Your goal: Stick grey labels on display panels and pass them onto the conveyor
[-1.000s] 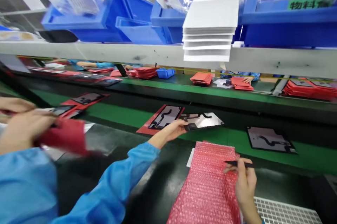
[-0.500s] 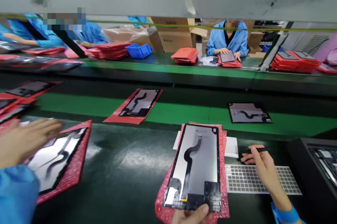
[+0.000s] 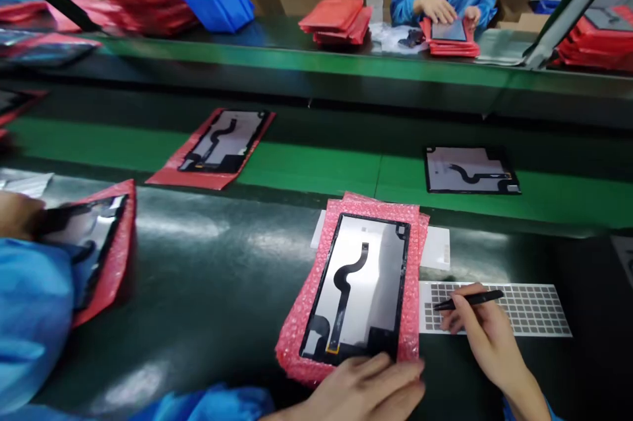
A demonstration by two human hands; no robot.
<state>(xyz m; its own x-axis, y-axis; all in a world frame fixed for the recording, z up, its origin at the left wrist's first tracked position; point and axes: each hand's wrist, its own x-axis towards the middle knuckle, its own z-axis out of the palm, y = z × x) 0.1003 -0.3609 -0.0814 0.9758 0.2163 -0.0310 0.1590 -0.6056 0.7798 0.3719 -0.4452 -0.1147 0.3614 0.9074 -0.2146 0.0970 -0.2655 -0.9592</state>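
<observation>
My right hand [image 3: 487, 332] is pinched closed on black tweezers [image 3: 477, 298], their tips over the left part of the grid sheet [image 3: 539, 309], the forearm angling in from the lower right. My left hand [image 3: 368, 389] is open, palm down, its loosely extended fingers at the near edge of the panel [image 3: 378, 269], which lies on pink bubble bags [image 3: 297, 335] on the dark surface [image 3: 198, 289].

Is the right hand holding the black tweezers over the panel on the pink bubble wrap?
No, the right hand holds the tweezers over the white sheet of small grey squares, beside the panel.
</observation>
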